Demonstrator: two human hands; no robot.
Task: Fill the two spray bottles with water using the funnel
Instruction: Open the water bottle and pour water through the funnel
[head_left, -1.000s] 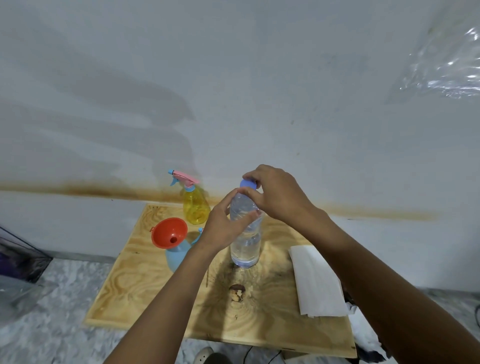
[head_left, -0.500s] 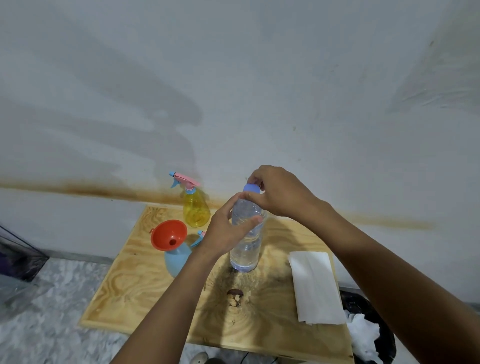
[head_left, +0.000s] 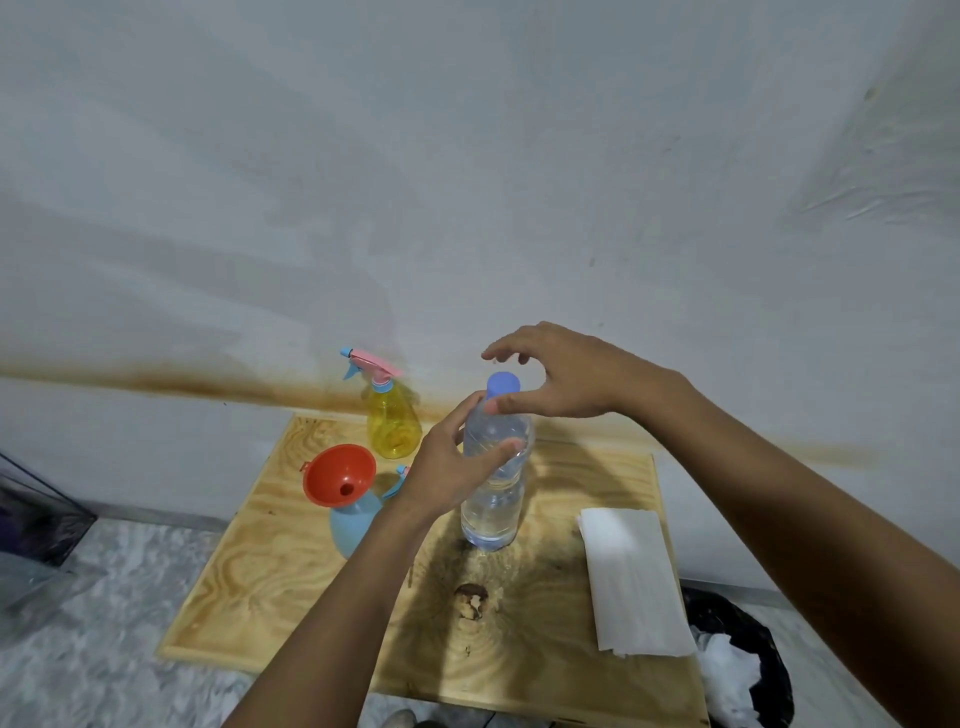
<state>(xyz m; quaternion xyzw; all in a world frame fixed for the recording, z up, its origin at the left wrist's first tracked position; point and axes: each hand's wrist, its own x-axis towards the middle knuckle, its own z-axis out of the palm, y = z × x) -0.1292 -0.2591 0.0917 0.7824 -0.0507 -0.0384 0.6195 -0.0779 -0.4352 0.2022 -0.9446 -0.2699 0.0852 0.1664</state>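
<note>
Head view: the clear water bottle (head_left: 496, 483) stood upright at mid-bench, blue cap (head_left: 502, 385) on. The left hand (head_left: 451, 470) was wrapped around its upper body. The right hand (head_left: 563, 376) was curved open around the cap, thumb touching beneath it, fingers clear. The red funnel (head_left: 338, 475) sat in the blue spray bottle (head_left: 353, 525) to the left; the yellow spray bottle (head_left: 390, 415) stood behind. Folded white paper (head_left: 631, 571) lay on the right of the wooden bench (head_left: 270, 561).

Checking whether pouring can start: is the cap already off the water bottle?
No, the blue cap still sits on the neck of the water bottle, with the right hand open around it.
</note>
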